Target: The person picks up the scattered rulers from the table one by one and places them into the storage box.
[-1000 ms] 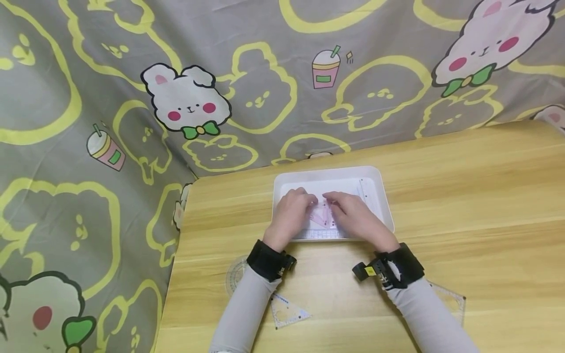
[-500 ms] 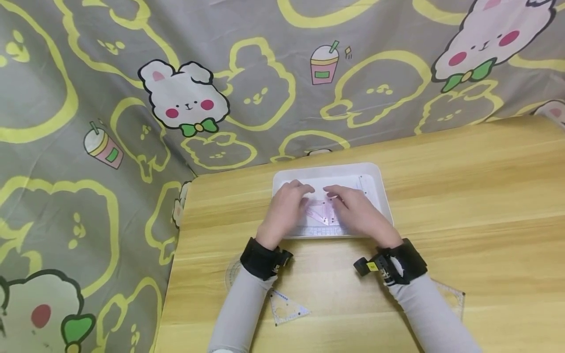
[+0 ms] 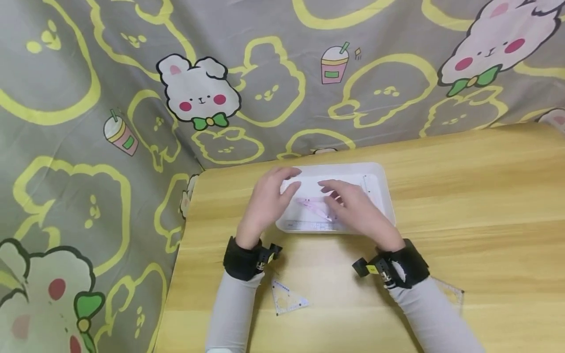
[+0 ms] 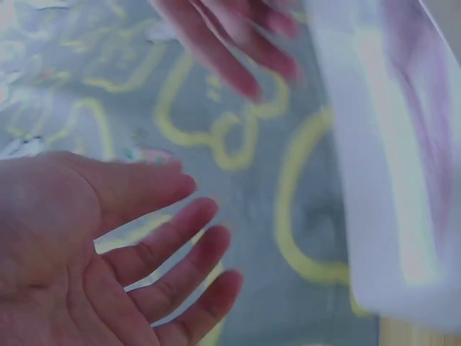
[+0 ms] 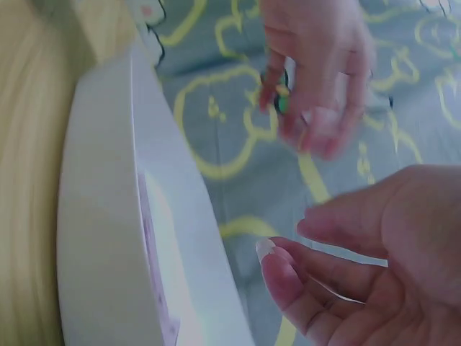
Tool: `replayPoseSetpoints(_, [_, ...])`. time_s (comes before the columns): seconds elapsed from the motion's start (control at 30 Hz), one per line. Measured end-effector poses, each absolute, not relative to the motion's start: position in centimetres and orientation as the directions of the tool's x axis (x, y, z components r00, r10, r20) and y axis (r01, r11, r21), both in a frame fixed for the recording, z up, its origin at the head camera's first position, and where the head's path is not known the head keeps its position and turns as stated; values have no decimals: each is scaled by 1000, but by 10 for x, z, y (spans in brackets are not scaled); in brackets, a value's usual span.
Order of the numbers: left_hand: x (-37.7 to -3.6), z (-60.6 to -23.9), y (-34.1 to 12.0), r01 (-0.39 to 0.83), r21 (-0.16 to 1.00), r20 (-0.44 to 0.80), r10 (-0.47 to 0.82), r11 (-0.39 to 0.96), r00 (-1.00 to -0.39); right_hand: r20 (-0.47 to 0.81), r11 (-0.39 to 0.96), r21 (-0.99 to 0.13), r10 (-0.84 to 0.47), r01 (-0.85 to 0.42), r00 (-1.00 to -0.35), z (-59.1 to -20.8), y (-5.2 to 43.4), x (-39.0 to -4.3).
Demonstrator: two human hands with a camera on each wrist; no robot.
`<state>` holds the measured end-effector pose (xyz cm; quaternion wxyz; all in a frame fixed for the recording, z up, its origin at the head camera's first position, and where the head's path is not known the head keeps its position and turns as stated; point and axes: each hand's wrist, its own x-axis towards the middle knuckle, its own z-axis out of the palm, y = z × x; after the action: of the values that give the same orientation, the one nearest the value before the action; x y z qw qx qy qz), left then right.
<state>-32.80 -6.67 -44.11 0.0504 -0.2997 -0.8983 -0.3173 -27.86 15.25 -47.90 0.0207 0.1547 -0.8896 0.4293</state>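
Note:
A white tray (image 3: pixel 390 208) sits on the table, with a pink-tinted clear set square (image 3: pixel 316 209) lying in it. Along the tray's near side runs a clear ruler (image 3: pixel 309 226); another clear piece with printed marks (image 3: pixel 366 184) lies at its right end. My left hand (image 3: pixel 267 201) hovers over the tray's left edge, its fingers apart and nothing between them. Over the right half is my right hand (image 3: pixel 354 208), fingers loosely bent and holding nothing; it covers part of the pink set square. Both wrist views show empty palms, the left hand (image 4: pixel 108 245) and the right hand (image 5: pixel 367 252).
On the table in front of the tray lies a small clear set square (image 3: pixel 287 300). Another clear set square (image 3: pixel 451 292) is partly hidden behind the right forearm. A patterned cloth (image 3: pixel 273 93) hangs behind the table and along its left side.
My left hand has drawn back to the left, away from the pink set square, and its fingers have spread. The right hand has stayed nearly in place. The left arm now covers the protractor.

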Motion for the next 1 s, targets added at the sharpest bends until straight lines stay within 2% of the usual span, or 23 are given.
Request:
replayPoseSetpoints(0.13, [-313,-424,-70,615,583,291,571,530,-768,205,558,-747,-323,-361,-924,-471,130,-265])
replayPoseSetpoints(0.27, [-300,-423,-80,622,529,249,596,577,-764,177,554,-742,-382,-379,-907,-470,116,-245])
replayPoseSetpoints(0.47, [-272,-447,-116,554,481,33,617,679,-786,69,627,-685,-451,-371,-890,-478,98,-215])
replayPoseSetpoints(0.7, [-215,-485,-148,534,521,-199,703,666,-683,6,697,-608,-475,-381,-880,-489,70,-183])
replayPoseSetpoints(0.8, [-196,-496,-154,546,495,-203,701,676,-684,-5,710,-584,-487,-393,-873,-495,60,-172])
replayPoseSetpoints(0.9, [-186,-504,-155,562,459,-159,686,688,-710,10,715,-560,-500,-419,-866,-504,57,-165])
replayPoseSetpoints(1.0, [-180,-509,-156,530,471,-147,655,705,-741,38,706,-542,-522,-457,-852,-510,55,-160])
